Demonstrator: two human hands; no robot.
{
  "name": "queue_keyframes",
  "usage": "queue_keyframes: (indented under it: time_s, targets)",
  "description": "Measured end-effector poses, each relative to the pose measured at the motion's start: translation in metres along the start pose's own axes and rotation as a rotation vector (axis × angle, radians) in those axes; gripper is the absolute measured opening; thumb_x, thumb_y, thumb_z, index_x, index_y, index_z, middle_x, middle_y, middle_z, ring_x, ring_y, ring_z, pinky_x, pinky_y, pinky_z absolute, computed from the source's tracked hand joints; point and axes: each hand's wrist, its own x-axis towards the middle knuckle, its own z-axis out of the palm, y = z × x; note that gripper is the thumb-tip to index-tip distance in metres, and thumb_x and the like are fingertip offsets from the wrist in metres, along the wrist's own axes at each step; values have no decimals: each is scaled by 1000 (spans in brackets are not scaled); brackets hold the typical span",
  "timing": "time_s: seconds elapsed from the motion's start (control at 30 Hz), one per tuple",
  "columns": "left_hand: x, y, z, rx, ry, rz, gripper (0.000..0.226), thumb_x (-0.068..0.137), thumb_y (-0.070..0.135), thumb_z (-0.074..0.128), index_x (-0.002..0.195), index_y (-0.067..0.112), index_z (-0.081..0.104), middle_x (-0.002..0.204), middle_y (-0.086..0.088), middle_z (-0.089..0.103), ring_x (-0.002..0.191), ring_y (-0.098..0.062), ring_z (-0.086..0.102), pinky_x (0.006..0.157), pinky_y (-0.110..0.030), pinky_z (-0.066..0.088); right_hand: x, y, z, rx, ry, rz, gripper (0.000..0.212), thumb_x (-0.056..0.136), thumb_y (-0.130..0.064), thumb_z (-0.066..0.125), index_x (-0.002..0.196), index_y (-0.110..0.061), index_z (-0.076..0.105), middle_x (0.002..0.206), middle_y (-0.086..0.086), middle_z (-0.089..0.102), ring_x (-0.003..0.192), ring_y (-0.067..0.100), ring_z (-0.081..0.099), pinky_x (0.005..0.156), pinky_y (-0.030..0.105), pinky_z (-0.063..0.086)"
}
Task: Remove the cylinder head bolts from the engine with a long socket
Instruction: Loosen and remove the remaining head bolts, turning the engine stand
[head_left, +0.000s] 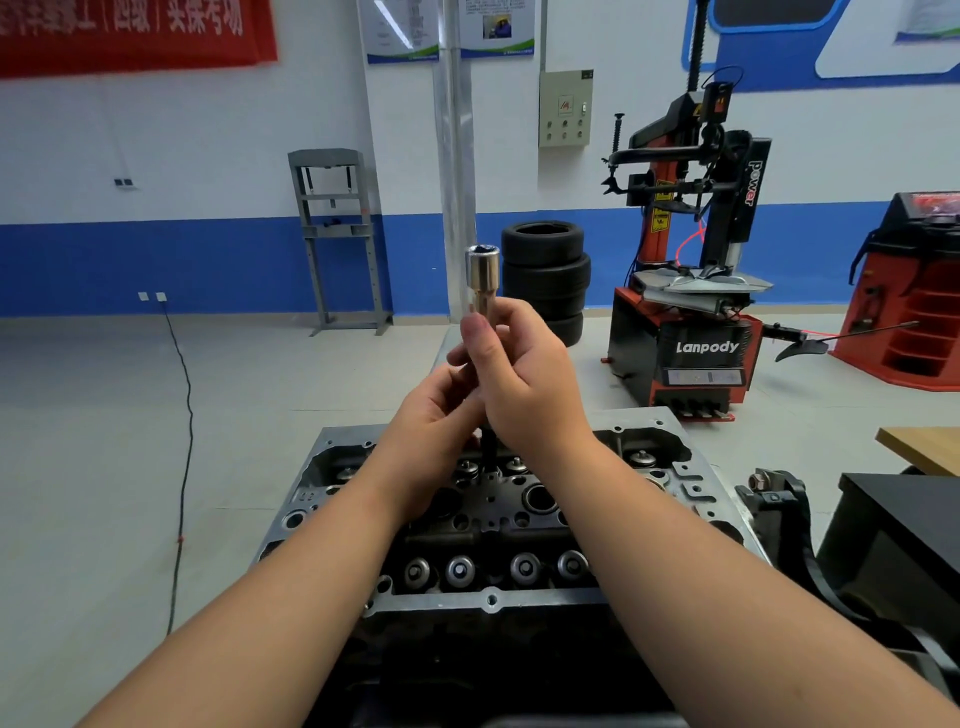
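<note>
A long chrome socket (482, 275) stands upright above the engine, its square drive end up. My right hand (524, 379) grips its lower part, thumb and fingers curled round it. My left hand (431, 421) is just below and to the left, fingers curled toward the same tool; a dark shaft (489, 441), perhaps a bolt, pokes out under the hands. Below lies the cylinder head (691, 483) of the engine, open on top, with valve springs and round bores showing. What the left fingers hold is hidden by the right hand.
A stack of tyres (545, 270) and a red-black tyre changer (691, 312) stand behind the engine. A grey press frame (337, 234) is at the back wall. A black cable (182, 467) runs over the floor at left. Dark bench parts (883, 530) sit at right.
</note>
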Motion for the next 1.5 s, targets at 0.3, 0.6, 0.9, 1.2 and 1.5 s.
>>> queue_keyframes:
  time_s: [0.3, 0.6, 0.9, 1.2, 1.5]
  targets:
    - [2, -4, 2, 104, -44, 5, 20, 80, 55, 70, 96, 44, 73, 96, -7, 75, 83, -10, 64, 76, -30, 51, 28, -30, 19, 190, 119, 201, 50, 89, -63, 46, 79, -14, 52, 69, 5, 46, 62, 18, 43, 62, 41, 40]
    - [-2, -2, 0, 59, -23, -17, 30, 102, 40, 49, 110, 17, 67, 91, 5, 75, 84, -12, 72, 74, -23, 55, 50, -43, 7, 447, -97, 612, 58, 93, -65, 50, 57, -20, 51, 49, -3, 38, 42, 12, 28, 46, 26, 26]
    - [-3, 1, 3, 116, -13, 36, 42, 84, 54, 72, 106, 19, 62, 91, -8, 67, 83, -24, 60, 81, -53, 48, 48, -67, 32, 85, 51, 438, 43, 98, -46, 53, 68, -15, 48, 67, 8, 41, 62, 24, 36, 64, 43, 33]
    - [-10, 6, 0, 110, -12, -42, 32, 112, 32, 41, 111, 16, 68, 93, 5, 76, 88, -12, 73, 78, -23, 54, 59, -58, 4, 305, -112, 571, 30, 96, -34, 52, 71, -19, 46, 51, -5, 38, 44, 14, 31, 52, 28, 32]
    - [-8, 6, 3, 115, 6, -3, 34, 85, 58, 69, 111, 36, 68, 104, -7, 74, 92, -19, 67, 90, -58, 54, 42, -51, 23, 275, 117, 394, 47, 85, -51, 45, 47, -24, 52, 48, -7, 41, 48, 13, 35, 55, 35, 32]
